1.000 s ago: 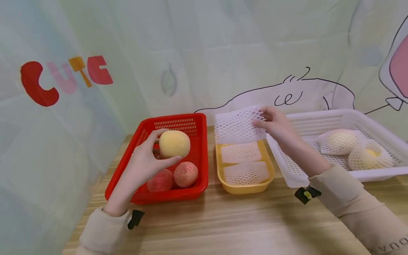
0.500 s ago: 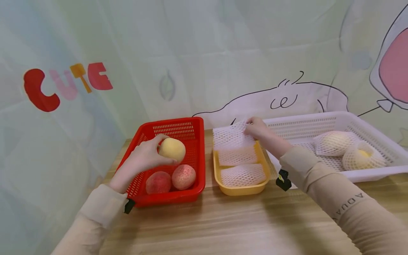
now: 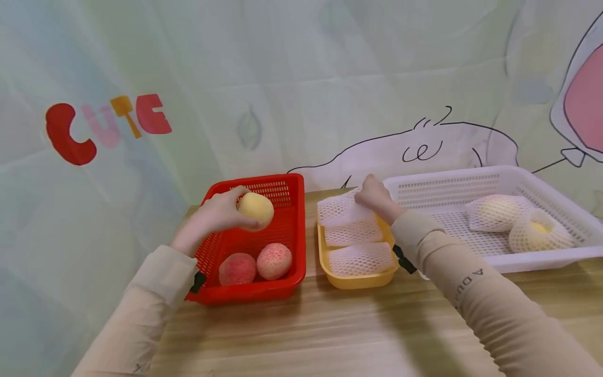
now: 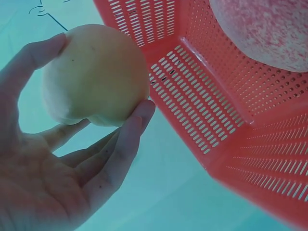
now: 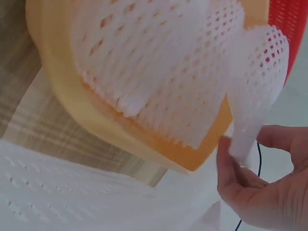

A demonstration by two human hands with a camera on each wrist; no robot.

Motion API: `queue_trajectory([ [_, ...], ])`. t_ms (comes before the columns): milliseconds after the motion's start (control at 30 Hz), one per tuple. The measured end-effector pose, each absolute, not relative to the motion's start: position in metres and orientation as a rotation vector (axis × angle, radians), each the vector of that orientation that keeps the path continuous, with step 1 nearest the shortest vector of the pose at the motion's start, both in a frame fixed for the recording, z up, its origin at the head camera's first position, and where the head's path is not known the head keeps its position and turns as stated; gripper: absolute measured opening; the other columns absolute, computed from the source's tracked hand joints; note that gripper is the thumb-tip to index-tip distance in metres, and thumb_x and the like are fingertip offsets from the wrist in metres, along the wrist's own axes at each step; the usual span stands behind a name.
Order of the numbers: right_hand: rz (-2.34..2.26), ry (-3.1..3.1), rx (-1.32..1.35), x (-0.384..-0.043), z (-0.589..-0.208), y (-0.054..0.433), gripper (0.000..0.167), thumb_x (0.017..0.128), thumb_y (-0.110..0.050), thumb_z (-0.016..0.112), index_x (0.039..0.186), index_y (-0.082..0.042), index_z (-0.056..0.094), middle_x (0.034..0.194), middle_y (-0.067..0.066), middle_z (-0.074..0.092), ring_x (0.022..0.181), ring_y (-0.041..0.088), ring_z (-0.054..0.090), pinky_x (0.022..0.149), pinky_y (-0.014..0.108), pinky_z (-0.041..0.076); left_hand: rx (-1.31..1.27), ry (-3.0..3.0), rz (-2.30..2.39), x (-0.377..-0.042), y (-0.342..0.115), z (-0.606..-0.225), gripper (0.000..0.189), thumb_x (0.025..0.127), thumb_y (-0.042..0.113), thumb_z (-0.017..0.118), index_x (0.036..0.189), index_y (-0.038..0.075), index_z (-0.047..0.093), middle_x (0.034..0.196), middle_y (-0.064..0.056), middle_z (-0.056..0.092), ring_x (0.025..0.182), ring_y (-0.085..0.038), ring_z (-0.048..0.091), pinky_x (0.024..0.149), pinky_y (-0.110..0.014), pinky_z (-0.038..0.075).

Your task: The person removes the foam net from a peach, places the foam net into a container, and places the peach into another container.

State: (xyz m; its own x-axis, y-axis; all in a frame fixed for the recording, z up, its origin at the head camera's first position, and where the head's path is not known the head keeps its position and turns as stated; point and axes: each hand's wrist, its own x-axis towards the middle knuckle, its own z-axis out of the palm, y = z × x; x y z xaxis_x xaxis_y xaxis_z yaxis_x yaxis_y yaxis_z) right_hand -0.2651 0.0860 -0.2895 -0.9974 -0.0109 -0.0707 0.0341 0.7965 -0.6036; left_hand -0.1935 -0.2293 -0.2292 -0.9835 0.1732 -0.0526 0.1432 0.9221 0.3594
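Note:
My left hand (image 3: 218,213) grips a pale yellow peach (image 3: 257,210) above the red basket (image 3: 302,230). In the left wrist view, thumb and fingertips hold the peach (image 4: 98,72) by its sides, away from the palm. Two pink-red peaches (image 3: 274,261) lie in the front of that basket. My right hand (image 3: 375,198) pinches one end of a white foam fruit net (image 3: 340,209) over the back of the yellow tray (image 3: 360,283). The right wrist view has this foam net (image 5: 257,72) hanging from thumb and fingers. More flat foam nets (image 3: 360,259) lie in the tray.
On the right stands a white basket (image 3: 447,178) with two net-wrapped peaches (image 3: 539,230) inside. All the containers sit on a wooden table (image 3: 301,335). A printed curtain (image 3: 292,94) hangs close behind and along the left.
My right hand has come down with the foam net, from held up above the yellow tray to low over its back end. My left hand still holds the yellow peach over the red basket.

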Motion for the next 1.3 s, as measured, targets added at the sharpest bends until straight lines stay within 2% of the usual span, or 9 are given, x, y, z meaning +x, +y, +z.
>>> queue_trajectory([
  [200, -0.513, 3.162, -0.202, -0.260, -0.296, 0.074, 0.048, 0.085, -0.009, 0.053, 0.129, 0.006, 0.039, 0.120, 0.025, 0.049, 0.110, 0.042, 0.050, 0.090, 0.054, 0.048, 0.233, 2.978, 0.523, -0.203, -0.225, -0.233, 0.073, 0.076, 0.038, 0.077, 0.135, 0.012, 0.044, 0.119, -0.012, 0.060, 0.101, -0.029, 0.056, 0.082, -0.043, 0.050],
  [433, -0.068, 3.279, -0.443, -0.258, -0.300, 0.062, 0.025, 0.090, -0.017, 0.055, 0.110, -0.005, 0.065, 0.119, 0.016, 0.054, 0.114, 0.033, 0.046, 0.093, 0.048, 0.040, 0.239, 2.951, 0.523, -0.213, -0.222, -0.241, 0.069, 0.077, 0.036, 0.075, 0.133, 0.009, 0.046, 0.117, -0.014, 0.061, 0.099, -0.029, 0.055, 0.084, -0.044, 0.050],
  [533, -0.028, 3.212, -0.472, -0.258, -0.302, 0.061, 0.027, 0.093, -0.024, 0.054, 0.105, -0.005, 0.068, 0.123, 0.018, 0.057, 0.117, 0.034, 0.048, 0.099, 0.048, 0.041, 0.216, 2.929, 0.503, -0.217, -0.220, -0.245, 0.068, 0.076, 0.036, 0.075, 0.132, 0.011, 0.047, 0.118, -0.014, 0.060, 0.100, -0.029, 0.054, 0.085, -0.045, 0.050],
  [633, -0.042, 3.073, -0.469, -0.258, -0.306, 0.062, 0.037, 0.097, -0.034, 0.052, 0.111, -0.003, 0.066, 0.133, 0.021, 0.055, 0.126, 0.038, 0.046, 0.108, 0.050, 0.039, 0.185, 2.899, 0.476, -0.220, -0.218, -0.248, 0.073, 0.075, 0.036, 0.075, 0.136, 0.011, 0.044, 0.123, -0.015, 0.058, 0.104, -0.030, 0.053, 0.088, -0.049, 0.049],
  [733, -0.049, 2.906, -0.437, -0.257, -0.310, 0.062, 0.049, 0.098, -0.040, 0.049, 0.125, 0.000, 0.059, 0.143, 0.023, 0.047, 0.136, 0.040, 0.039, 0.115, 0.051, 0.030, 0.166, 2.876, 0.448, -0.222, -0.218, -0.251, 0.080, 0.075, 0.037, 0.075, 0.142, 0.010, 0.040, 0.130, -0.016, 0.056, 0.108, -0.032, 0.051, 0.092, -0.052, 0.048],
  [833, -0.069, 2.783, -0.387, -0.256, -0.316, 0.061, 0.057, 0.099, -0.041, 0.048, 0.138, 0.001, 0.047, 0.149, 0.023, 0.039, 0.142, 0.041, 0.029, 0.120, 0.052, 0.019, 0.162, 2.857, 0.448, -0.225, -0.219, -0.256, 0.083, 0.077, 0.035, 0.074, 0.145, 0.007, 0.036, 0.136, -0.018, 0.052, 0.112, -0.033, 0.049, 0.096, -0.055, 0.046],
  [1000, -0.077, 2.767, -0.398, -0.254, -0.326, 0.064, 0.057, 0.098, -0.037, 0.051, 0.141, 0.000, 0.044, 0.152, 0.023, 0.034, 0.144, 0.043, 0.024, 0.122, 0.051, 0.012, 0.158, 2.838, 0.441, -0.232, -0.222, -0.267, 0.086, 0.077, 0.034, 0.074, 0.147, 0.005, 0.034, 0.140, -0.020, 0.049, 0.114, -0.034, 0.050, 0.099, -0.055, 0.045],
  [1133, -0.039, 2.809, -0.480, -0.253, -0.333, 0.067, 0.053, 0.097, -0.034, 0.053, 0.137, 0.001, 0.048, 0.150, 0.025, 0.036, 0.143, 0.044, 0.026, 0.121, 0.052, 0.015, 0.113, 2.809, 0.450, -0.236, -0.220, -0.274, 0.090, 0.075, 0.035, 0.075, 0.149, 0.006, 0.031, 0.143, -0.020, 0.046, 0.114, -0.033, 0.050, 0.100, -0.054, 0.045],
  [1300, 0.089, 2.839, -0.545, -0.252, -0.340, 0.070, 0.056, 0.097, -0.037, 0.053, 0.136, 0.003, 0.048, 0.144, 0.025, 0.042, 0.137, 0.042, 0.033, 0.115, 0.054, 0.030, 0.017, 2.740, 0.516, -0.237, -0.214, -0.278, 0.098, 0.073, 0.036, 0.078, 0.152, 0.009, 0.026, 0.151, -0.019, 0.036, 0.123, -0.035, 0.045, 0.104, -0.058, 0.041],
])
